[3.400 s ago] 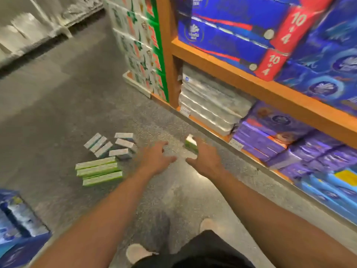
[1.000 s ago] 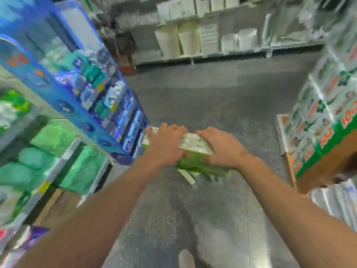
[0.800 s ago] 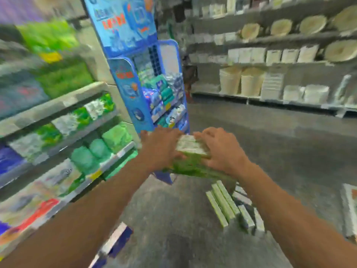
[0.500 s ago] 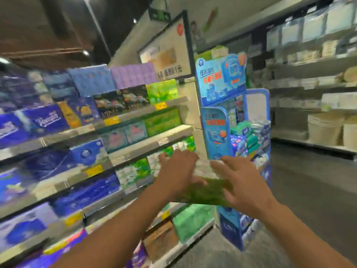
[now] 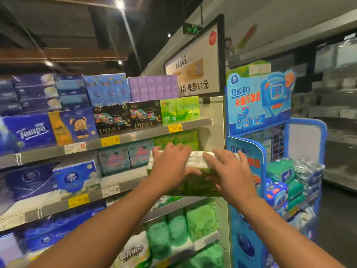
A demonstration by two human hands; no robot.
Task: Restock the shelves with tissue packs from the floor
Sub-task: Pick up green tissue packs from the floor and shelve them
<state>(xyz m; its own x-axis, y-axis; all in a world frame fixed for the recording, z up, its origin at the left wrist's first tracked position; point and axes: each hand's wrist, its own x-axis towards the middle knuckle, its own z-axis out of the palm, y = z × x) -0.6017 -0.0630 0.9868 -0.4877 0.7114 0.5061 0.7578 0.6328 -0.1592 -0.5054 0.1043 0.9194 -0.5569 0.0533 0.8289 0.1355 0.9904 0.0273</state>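
Observation:
I hold a green and white tissue pack [image 5: 195,180] in front of the shelving, at the height of the second shelf [image 5: 123,183]. My left hand [image 5: 171,167] grips its left end, fingers over the white top and thumb underneath. My right hand [image 5: 229,171] lies over its right end with fingers spread across the top. Behind the pack, at the right end of that shelf, green packs [image 5: 177,139] stand stacked. The pack's right end is hidden by my right hand.
The shelves hold blue, purple, black and green tissue packs, with price tags along the edges. A blue wet-wipe display stand [image 5: 270,151] stands right of the shelving, close to my right hand. A framed sign [image 5: 193,74] hangs above. An aisle runs at far right.
I picked the green pack up from the floor, turned to the shelving and raised it. Over the last half second the pack moved up and closer to the second shelf.

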